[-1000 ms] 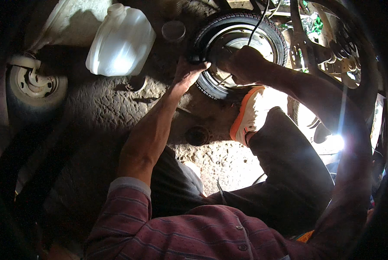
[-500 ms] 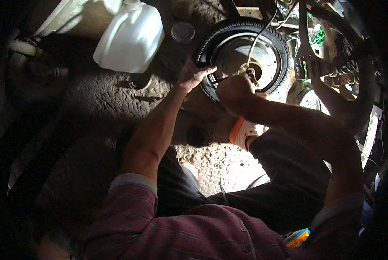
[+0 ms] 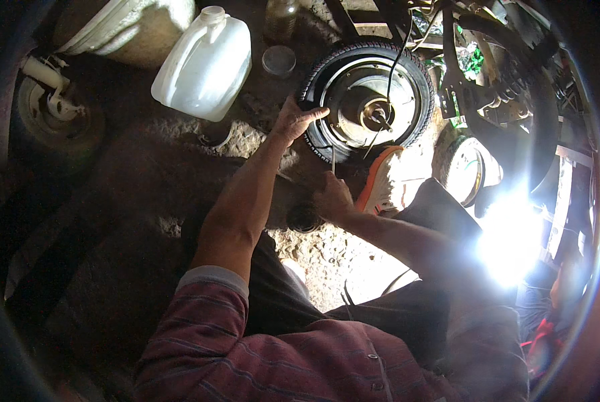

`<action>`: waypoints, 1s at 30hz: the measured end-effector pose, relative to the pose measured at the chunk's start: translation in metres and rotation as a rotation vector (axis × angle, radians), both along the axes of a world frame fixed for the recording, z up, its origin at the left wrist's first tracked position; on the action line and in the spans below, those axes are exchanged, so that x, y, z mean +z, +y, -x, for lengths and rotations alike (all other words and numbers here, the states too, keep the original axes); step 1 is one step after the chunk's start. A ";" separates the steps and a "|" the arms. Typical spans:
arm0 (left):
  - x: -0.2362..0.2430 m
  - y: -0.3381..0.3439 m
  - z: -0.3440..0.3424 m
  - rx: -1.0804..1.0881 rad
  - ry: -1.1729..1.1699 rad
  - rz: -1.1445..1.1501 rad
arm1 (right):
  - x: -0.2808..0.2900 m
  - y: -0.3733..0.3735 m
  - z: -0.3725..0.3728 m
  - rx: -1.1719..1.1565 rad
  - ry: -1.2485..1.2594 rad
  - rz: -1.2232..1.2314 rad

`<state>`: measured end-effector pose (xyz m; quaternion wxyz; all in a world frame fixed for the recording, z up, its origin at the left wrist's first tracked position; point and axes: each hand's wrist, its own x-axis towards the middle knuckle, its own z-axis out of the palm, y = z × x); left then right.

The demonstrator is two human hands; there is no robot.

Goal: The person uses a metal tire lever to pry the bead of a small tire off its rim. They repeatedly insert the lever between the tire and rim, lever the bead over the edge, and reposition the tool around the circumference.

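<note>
A wheel with a black treaded tyre and a silver hub motor lies flat in front of me, its cable rising from the axle. My left hand grips the tyre's left edge, thumb laid over the sidewall toward the rim, the other fingers partly hidden. Just below the tyre's lower left edge, my right hand is closed round a thin metal rod tool. The tool points up at the tyre; its exact kind is unclear. An orange-edged shoe stands against the wheel's lower side.
A translucent white jug and a round clear lid or dish stand left of the wheel. A pale tub is behind the jug. Metal frame parts crowd the right side. Strong glare covers part of the right.
My right hand has moved from over the hub down and toward me, off the wheel, with the rod tool now upright. My left hand stays on the tyre.
</note>
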<state>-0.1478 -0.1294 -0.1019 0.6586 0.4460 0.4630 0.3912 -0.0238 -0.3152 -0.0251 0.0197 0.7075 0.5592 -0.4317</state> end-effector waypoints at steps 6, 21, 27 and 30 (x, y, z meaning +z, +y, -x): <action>-0.006 -0.002 0.007 -0.048 -0.080 0.105 | -0.075 -0.024 0.023 0.089 -0.008 -0.347; -0.012 -0.005 0.027 -0.210 -0.180 0.169 | -0.067 -0.016 0.029 -0.229 0.095 -0.127; -0.041 0.003 0.025 -0.208 -0.032 0.262 | -0.059 0.004 0.045 -0.312 0.135 -0.029; -0.042 0.003 0.028 -0.181 -0.110 0.203 | -0.069 0.028 0.069 -0.524 0.257 0.061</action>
